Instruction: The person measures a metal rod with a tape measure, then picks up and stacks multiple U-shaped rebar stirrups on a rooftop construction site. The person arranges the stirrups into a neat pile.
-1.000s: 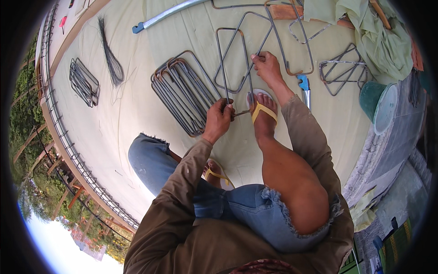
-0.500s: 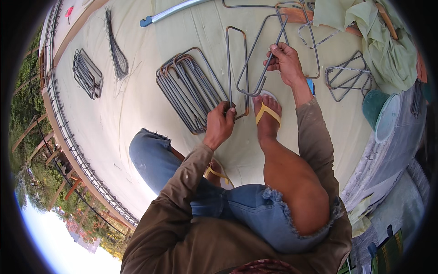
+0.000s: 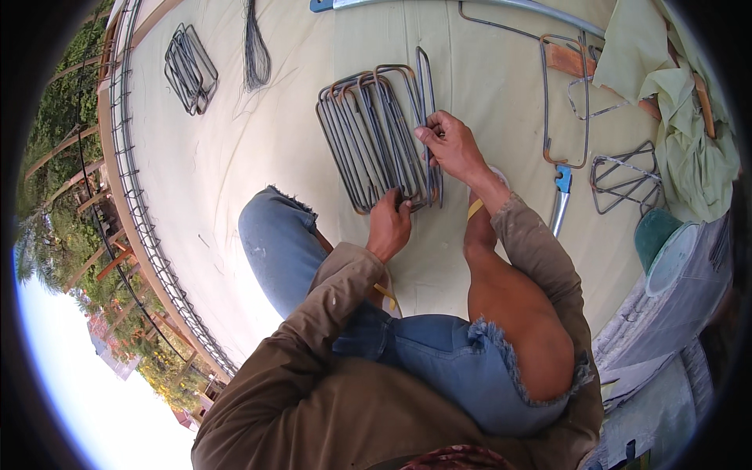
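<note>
A row of rectangular steel rebar stirrups (image 3: pixel 370 141), grey with rusty bends, leans together on the pale sheet before me. My left hand (image 3: pixel 389 225) is closed at their near end, fingertips pinching the bars by the corner. At the right end of the row, my right hand (image 3: pixel 454 149) grips one stirrup (image 3: pixel 425 82) by its long side. That stirrup stands nearly edge-on and close against the others. Part of it is covered by my right fingers.
Smaller stirrups (image 3: pixel 190 70) and a bundle of thin wire (image 3: pixel 255 51) lie at the far left. To the right are a loose stirrup (image 3: pixel 546 102), a blue-ended metal tool (image 3: pixel 562 192), crossed wire frames (image 3: pixel 627 176), and a green bucket (image 3: pixel 660 237). A metal bar (image 3: pixel 501 6) lies far off.
My right hand has brought its stirrup leftward against the row. The stirrup that stood apart beside my left hand is now in with the others. The view has shifted left.
</note>
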A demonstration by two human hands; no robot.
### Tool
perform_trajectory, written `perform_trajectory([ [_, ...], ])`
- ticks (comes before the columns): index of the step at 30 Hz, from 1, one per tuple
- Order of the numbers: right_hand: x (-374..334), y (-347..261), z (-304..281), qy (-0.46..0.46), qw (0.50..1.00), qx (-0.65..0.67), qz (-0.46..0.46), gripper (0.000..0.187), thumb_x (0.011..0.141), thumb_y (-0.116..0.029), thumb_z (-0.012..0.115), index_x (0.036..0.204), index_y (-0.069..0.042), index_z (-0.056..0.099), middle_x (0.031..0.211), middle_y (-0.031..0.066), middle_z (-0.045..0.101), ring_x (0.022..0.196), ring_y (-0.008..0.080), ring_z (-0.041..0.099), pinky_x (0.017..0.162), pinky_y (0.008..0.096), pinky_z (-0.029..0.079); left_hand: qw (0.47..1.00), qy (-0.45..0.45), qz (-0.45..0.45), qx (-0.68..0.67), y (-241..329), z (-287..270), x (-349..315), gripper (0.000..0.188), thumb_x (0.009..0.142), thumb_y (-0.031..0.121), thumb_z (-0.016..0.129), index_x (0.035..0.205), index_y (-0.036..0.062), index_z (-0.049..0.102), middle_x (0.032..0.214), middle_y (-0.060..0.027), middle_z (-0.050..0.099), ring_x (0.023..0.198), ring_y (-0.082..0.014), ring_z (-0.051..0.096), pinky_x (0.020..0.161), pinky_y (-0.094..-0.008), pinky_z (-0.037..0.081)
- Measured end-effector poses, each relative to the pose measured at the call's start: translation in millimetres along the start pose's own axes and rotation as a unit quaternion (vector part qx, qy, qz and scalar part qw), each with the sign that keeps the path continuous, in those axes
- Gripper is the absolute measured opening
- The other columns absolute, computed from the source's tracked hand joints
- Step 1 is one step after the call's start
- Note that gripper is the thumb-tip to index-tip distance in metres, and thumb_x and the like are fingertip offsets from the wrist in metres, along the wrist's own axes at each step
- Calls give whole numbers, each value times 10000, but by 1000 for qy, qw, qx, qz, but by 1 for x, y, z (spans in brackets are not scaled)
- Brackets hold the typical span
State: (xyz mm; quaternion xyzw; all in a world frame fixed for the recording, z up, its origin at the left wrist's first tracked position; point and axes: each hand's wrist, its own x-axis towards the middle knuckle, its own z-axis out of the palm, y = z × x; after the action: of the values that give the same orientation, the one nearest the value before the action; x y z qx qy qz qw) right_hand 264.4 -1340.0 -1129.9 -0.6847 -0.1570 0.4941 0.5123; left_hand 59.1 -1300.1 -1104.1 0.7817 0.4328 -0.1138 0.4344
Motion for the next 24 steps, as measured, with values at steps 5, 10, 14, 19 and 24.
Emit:
perform_trajectory([
  [5, 11, 31, 32, -60, 993, -103, -1, 357, 908, -230, 676, 1102, 44, 557, 916, 180, 655, 815, 264, 656, 736, 380, 516, 979, 202, -9, 9, -40, -11, 23, 616, 933, 259, 633, 1395, -78, 404, 1278, -283, 511, 1222, -426, 470, 1036, -486, 389],
  [10, 26, 47, 50, -59, 982, -181, 0, 450, 898, -239, 683, 1189, 53, 501, 1023, 198, 645, 971, 299, 641, 859, 391, 504, 935, 311, -154, -74, -69, -34, 87, 805, 891, 454, 672, 1385, -121, 399, 1324, -300, 508, 1248, -403, 493, 1041, -461, 400],
  [14, 27, 59, 76, -53, 995, -80, 42, 530, 902, -195, 694, 1291, 50, 430, 1056, 132, 622, 948, 180, 614, 863, 345, 509, 931, 206, -212, -212, -83, -53, 96, 883, 866, 549, 680, 1365, -136, 433, 1305, -279, 549, 1209, -347, 546, 1023, -402, 422],
  [19, 28, 51, 72, -171, 970, 109, 134, 542, 923, -159, 687, 1386, -63, 421, 1136, 33, 620, 1015, 138, 590, 859, 317, 471, 888, 55, -260, -375, -86, -85, 101, 695, 861, 524, 707, 1216, -62, 592, 1185, -152, 614, 1032, -218, 585, 876, -349, 461],
  [24, 19, 29, 54, -195, 942, 190, 196, 538, 916, -154, 707, 1378, -113, 434, 1112, -2, 620, 1027, 112, 578, 841, 313, 468, 953, -11, -52, -298, -61, -86, 95, 398, 942, 298, 675, 1177, -10, 584, 1095, -59, 622, 910, -142, 604, 798, -320, 486],
])
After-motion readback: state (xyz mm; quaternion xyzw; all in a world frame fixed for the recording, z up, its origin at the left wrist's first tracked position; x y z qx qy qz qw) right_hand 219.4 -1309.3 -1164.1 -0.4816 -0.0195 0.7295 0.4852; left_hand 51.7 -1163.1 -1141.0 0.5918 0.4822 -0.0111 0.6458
